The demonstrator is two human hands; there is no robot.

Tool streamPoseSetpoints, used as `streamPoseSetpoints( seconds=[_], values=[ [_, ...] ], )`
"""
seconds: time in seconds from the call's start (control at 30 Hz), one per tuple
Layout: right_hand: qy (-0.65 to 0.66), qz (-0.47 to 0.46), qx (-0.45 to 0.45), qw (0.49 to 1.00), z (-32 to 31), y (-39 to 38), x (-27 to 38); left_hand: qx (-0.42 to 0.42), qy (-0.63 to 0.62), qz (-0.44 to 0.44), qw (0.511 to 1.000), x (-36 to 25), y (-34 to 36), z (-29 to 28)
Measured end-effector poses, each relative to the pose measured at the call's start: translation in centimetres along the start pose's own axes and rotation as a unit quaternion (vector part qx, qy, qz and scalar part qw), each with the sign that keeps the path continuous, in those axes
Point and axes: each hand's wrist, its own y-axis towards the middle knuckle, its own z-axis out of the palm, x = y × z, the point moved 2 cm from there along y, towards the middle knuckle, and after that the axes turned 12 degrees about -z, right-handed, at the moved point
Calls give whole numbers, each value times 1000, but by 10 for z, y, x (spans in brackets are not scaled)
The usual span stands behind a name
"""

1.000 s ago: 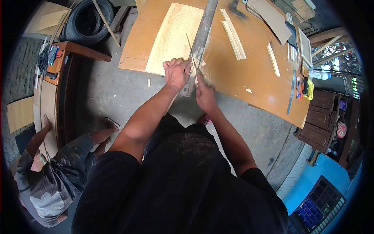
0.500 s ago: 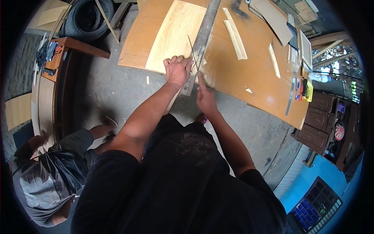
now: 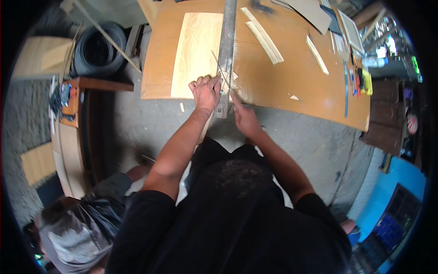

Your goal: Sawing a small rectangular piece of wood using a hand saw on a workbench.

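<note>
My left hand (image 3: pixel 206 94) is closed over a narrow pale wood strip (image 3: pixel 206 130), pressing it at the near table edge beside a long grey bar (image 3: pixel 226 41). The strip's lower part hangs below the hand; its middle is hidden. My right hand (image 3: pixel 247 119) is closed on a handsaw (image 3: pixel 218 64), index finger stretched forward. The saw's thin blade, seen nearly edge-on, slants up and left across the bar, close to my left fingers. Its handle is hidden in my grip. Left of the bar lies a light wood-grain board (image 3: pixel 197 48).
The brown worktable (image 3: pixel 292 86) carries cut wood strips (image 3: pixel 264 41), a thin offcut (image 3: pixel 317 55) and sawdust. Tools with a yellow piece (image 3: pixel 366 82) lie at its right end. Another person (image 3: pixel 77 228) is at lower left, near a wooden cabinet (image 3: pixel 75 123). Tyres (image 3: pixel 98 48) stand behind.
The view has turned and shifted, so the table sits straighter and lower. My right hand has drawn slightly back toward me with the saw. My left hand keeps its place on the strip.
</note>
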Motion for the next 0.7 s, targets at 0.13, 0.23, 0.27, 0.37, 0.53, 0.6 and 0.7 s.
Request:
streamPoseSetpoints(
  seconds=[0.13,0.23,0.27,0.37,0.53,0.6,0.7],
  values=[
    [-39,-169,-159,972,7,7,-12,-17,0,-7,1000,-1,-2,6],
    [30,-72,-90,993,13,-58,-11,-13,7,4,1000,0,-5,3],
    [23,-35,-49,998,19,-79,-22,-16,10,-3,1000,-1,-2,4],
    [34,-26,-43,998,25,-79,-28,3,3,9,1000,-2,-1,2],
    [34,-102,-112,988,20,9,-25,14,5,20,1000,2,1,4],
    [13,-129,-152,980,23,17,-23,0,16,12,1000,1,0,5],
    [45,-39,-77,995,25,-30,-18,-3,11,4,1000,2,-1,5]
  ],
)
